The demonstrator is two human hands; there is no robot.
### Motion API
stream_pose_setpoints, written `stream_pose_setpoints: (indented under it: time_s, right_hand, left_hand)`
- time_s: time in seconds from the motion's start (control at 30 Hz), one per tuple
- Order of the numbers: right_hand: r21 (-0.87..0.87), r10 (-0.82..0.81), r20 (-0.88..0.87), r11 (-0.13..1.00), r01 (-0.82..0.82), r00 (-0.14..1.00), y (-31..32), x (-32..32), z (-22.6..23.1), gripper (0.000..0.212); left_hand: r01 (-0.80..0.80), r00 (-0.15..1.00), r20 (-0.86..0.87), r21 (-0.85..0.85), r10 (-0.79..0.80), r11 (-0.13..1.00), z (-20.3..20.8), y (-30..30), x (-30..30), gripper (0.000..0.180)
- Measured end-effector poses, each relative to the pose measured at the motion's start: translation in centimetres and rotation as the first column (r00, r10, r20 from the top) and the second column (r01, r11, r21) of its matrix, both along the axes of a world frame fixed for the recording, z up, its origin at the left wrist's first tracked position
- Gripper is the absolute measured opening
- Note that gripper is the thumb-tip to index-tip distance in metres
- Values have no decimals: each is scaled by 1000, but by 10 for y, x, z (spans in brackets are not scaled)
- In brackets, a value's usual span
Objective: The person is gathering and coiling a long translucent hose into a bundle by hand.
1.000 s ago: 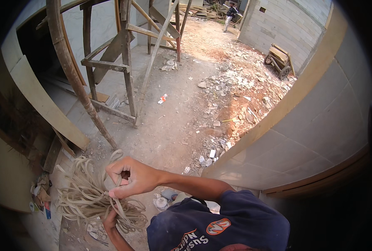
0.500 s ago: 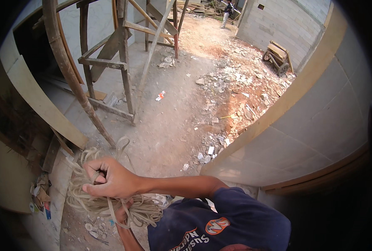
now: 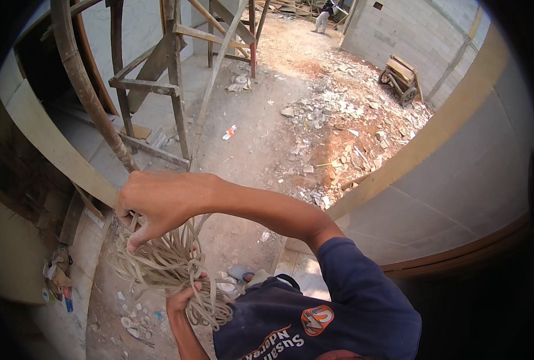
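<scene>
Tan rope bundle (image 3: 165, 258), left hand (image 3: 184, 298) partly covered, right hand (image 3: 154, 198) hiding strands

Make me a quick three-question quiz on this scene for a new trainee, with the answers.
1. The rope in the left hand is: A) stretched straight; B) gathered in loops; C) cut into short pieces.
2. True or false: the wooden handcart stands inside the wooden scaffold.
3. Which hand is nearer the picture's upper edge?

Key: 1. B. 2. False; it stands by the block wall. 3. The right hand.
</scene>
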State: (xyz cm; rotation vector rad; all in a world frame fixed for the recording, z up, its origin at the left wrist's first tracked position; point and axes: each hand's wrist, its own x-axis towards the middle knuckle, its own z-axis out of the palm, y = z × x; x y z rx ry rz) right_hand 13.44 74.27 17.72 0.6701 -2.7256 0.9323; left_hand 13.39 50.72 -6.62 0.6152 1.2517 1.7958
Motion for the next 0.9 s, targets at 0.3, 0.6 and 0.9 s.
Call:
stream_pose_setpoints:
  time_s: [0.3,0.6,0.9]
  right_hand:
    - [18,-125,101,992,124,987,90,34,-16,26]
    - [-169,-147,-94,977,130,985,159,9,-46,25]
    - [-335,-99,-13,938,89,995,156,-8,-10,31]
  left_hand:
    - [-265,931,321,265,175,927,-26,-45,-61,74]
    - [-382,914,368,646,169,661,-22,-25,-56,59]
    - [-526,850,166,347,501,777,-13,-47,-44,53]
